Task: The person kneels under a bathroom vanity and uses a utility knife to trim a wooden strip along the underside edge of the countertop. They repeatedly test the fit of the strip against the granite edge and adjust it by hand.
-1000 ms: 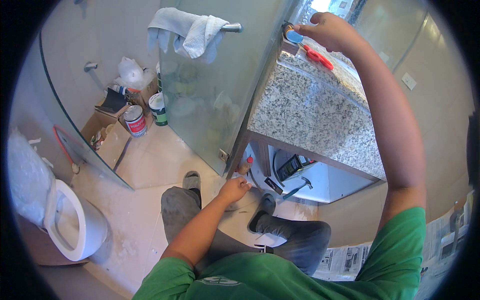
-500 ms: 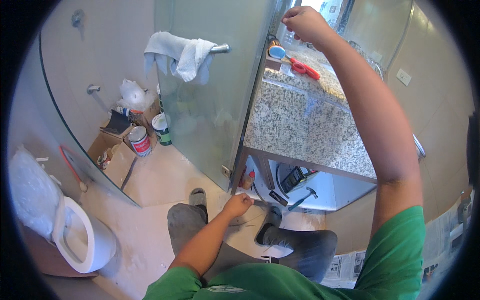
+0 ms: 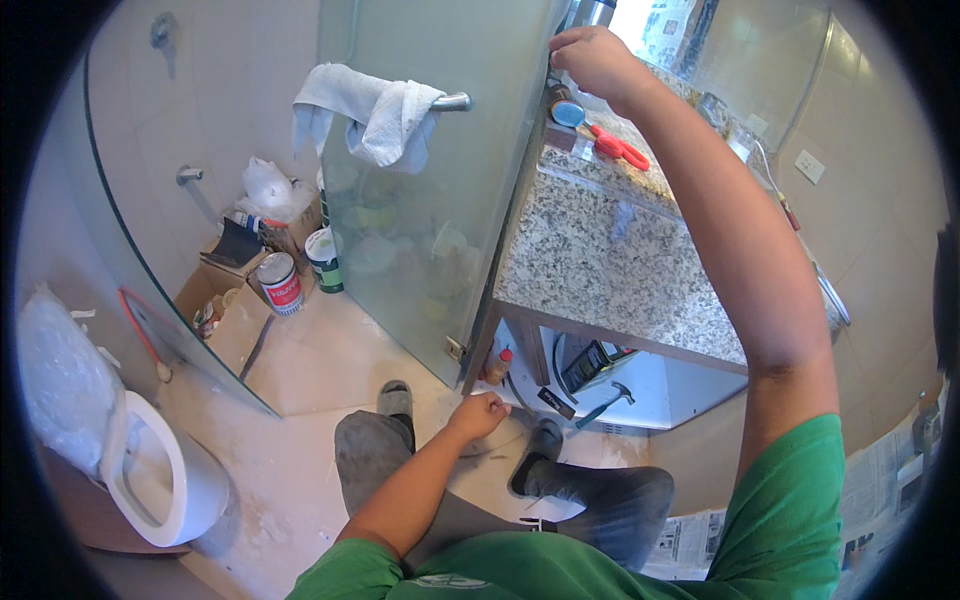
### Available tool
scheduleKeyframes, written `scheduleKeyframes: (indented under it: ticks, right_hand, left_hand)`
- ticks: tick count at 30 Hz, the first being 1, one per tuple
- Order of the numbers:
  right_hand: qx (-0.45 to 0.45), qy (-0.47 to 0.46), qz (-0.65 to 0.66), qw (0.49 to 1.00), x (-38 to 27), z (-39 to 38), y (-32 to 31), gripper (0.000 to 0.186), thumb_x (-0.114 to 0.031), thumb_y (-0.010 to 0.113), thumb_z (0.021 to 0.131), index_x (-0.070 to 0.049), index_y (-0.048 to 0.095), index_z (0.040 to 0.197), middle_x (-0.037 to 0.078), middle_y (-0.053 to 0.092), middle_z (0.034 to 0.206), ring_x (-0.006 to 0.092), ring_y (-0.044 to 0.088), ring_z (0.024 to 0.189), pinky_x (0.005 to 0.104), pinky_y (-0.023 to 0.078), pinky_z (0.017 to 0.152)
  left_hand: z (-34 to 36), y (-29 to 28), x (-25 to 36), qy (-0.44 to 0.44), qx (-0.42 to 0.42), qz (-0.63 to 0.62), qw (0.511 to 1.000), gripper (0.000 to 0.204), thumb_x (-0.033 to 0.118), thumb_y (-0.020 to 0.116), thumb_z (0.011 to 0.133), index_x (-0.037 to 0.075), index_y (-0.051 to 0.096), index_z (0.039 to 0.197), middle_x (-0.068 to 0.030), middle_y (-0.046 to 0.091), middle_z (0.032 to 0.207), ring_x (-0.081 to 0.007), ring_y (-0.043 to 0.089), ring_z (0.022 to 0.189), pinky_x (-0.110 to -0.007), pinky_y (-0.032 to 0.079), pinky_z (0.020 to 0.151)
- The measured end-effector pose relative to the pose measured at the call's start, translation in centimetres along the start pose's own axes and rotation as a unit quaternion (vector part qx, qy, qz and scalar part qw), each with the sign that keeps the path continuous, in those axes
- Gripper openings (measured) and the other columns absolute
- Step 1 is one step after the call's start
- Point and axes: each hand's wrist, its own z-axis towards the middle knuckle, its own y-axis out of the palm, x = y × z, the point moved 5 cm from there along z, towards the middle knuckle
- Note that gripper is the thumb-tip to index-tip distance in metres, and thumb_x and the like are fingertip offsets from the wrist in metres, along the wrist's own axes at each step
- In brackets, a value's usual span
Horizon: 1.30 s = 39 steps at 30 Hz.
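My right hand [image 3: 597,62] reaches over the back left of the granite counter [image 3: 600,225], close to the glass door's edge. Its fingers stretch to the left, partly bent, and I make out nothing held in them. Behind it stands a dark cylinder with a metallic look [image 3: 592,12]. Just below the fingers are a small round container with a blue-white end [image 3: 567,112] and red-handled scissors [image 3: 618,148]. My left hand [image 3: 482,413] hovers low in front of the cabinet with its fingers curled together; whatever they may hold is hidden.
Inside the open cabinet lie a hammer [image 3: 606,404], a black box-like item [image 3: 592,365] and a red-capped bottle [image 3: 498,367]. A towel [image 3: 370,115] hangs on the glass door [image 3: 410,220]. Paint cans [image 3: 280,284] and cardboard boxes sit in the shower. A toilet [image 3: 165,475] stands at left.
My right hand has come slightly down and left, its fingers now reaching further out. The dark cylinder shows behind it. My left hand stays nearly in place. The view has shifted slightly.
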Motion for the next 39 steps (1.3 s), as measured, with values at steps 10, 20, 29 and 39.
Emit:
scheduleKeyframes:
  ticks: [10,20,29,39]
  right_hand:
    - [0.094,-0.042,-0.142,0.984,-7.5,-7.2,-5.1,0.034,-0.028,0.059,0.100,0.003,0.071,0.102,0.018,0.071,0.088,0.0281,0.068,0.084,0.0424,0.055,0.080]
    - [-0.404,-0.127,0.039,0.905,1.5,-36.2,11.3,0.022,-0.017,0.075,0.085,-0.006,0.060,0.074,0.013,0.057,0.069,0.0356,0.061,0.070,0.0462,0.049,0.064]
    - [-0.439,0.385,-0.022,0.812,25.3,-55.0,21.9,0.028,-0.025,0.073,0.085,0.001,0.064,0.078,0.025,0.065,0.082,0.0431,0.066,0.088,0.0494,0.050,0.075]
    - [-0.346,0.423,-0.119,0.829,36.7,-58.1,30.2,0.036,-0.036,0.067,0.091,-0.001,0.072,0.097,0.026,0.071,0.101,0.0429,0.068,0.101,0.0495,0.054,0.089]
  left_hand:
    - [1.0,1.4,-1.1,0.000,0.015,-0.001,1.000,0.040,0.043,0.066,0.095,0.003,0.072,0.098,-0.0171,0.073,0.087,-0.0305,0.071,0.084,-0.042,0.054,0.078]
    - [-0.2,1.3,-2.5,-0.046,-0.088,0.094,0.991,0.020,0.020,0.061,0.092,0.001,0.070,0.091,-0.0152,0.072,0.078,-0.0288,0.070,0.071,-0.041,0.053,0.071]
    - [-1.4,3.1,-1.8,-0.026,-0.097,0.031,0.994,0.023,0.013,0.062,0.087,0.004,0.070,0.107,-0.0195,0.072,0.089,-0.0341,0.070,0.086,-0.043,0.054,0.077]
    - [-1.7,4.0,-1.8,-0.042,-0.166,0.106,0.980,0.030,0.013,0.064,0.085,0.007,0.068,0.114,-0.0188,0.072,0.094,-0.0365,0.070,0.094,-0.045,0.054,0.086]
